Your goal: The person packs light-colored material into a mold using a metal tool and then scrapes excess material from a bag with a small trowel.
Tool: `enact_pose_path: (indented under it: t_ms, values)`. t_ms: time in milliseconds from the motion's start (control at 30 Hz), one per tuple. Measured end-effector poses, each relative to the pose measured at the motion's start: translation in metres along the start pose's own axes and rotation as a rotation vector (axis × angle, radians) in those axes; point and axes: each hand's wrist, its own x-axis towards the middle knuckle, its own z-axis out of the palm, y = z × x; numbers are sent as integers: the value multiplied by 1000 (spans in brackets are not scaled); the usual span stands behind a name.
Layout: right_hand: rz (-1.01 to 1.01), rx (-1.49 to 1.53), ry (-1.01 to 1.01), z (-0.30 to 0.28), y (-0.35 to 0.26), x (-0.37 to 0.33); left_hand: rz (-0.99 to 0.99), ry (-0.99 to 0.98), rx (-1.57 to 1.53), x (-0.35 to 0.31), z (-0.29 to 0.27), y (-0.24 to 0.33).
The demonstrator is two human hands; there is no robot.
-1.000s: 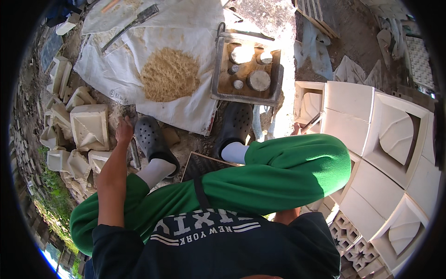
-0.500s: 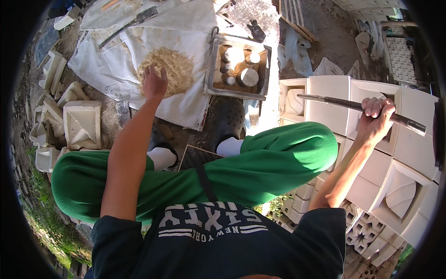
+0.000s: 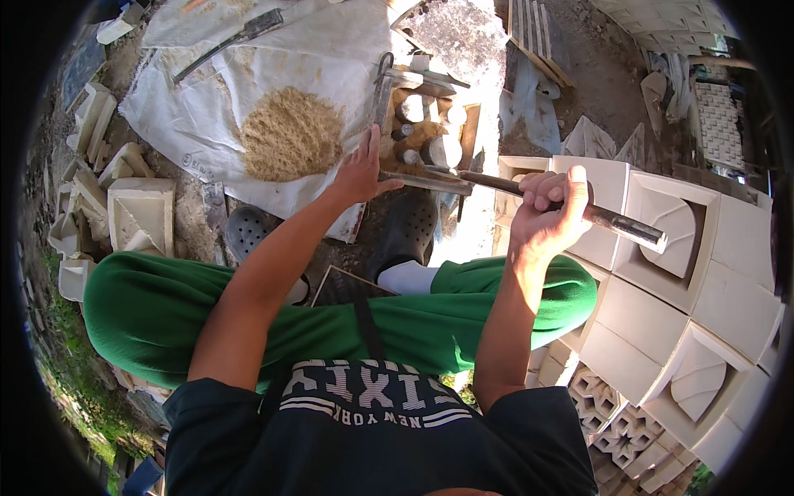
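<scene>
My right hand (image 3: 550, 207) is wrapped round a dark metal bar (image 3: 622, 223), thumb up along it. The bar's thin end reaches the front board of a mould frame (image 3: 434, 181), next to a pale round core. My left hand (image 3: 361, 172) is open, fingers stretched along the frame's left side and thumb spread toward the front board; whether it presses on the wood I cannot tell. The frame's boards stand partly apart at the corners. Inside sit several pale cylinders (image 3: 442, 151) of different sizes on a brownish base.
Left of the frame, a sand pile (image 3: 291, 134) lies on a white cloth (image 3: 198, 124), with a long dark tool (image 3: 227, 45) behind. Cast blocks (image 3: 142, 217) lie at the left. Stacked pale blocks (image 3: 633, 310) rise at the right. My clogs (image 3: 403, 236) are close to the frame.
My left hand has moved right from the sand to the frame. My right hand has brought the bar leftward to the front board. The frame's boards have come apart at the corners.
</scene>
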Motion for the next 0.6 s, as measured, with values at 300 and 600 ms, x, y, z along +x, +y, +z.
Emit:
enact_pose_path:
  t_ms: [300, 600]
  values:
    - [140, -13, -188, -6, 68, -36, -171, -181, 19, 6, -21, 15]
    - [146, -131, -635, -12, 89, -10, -222, -375, 21, 14, -29, 14]
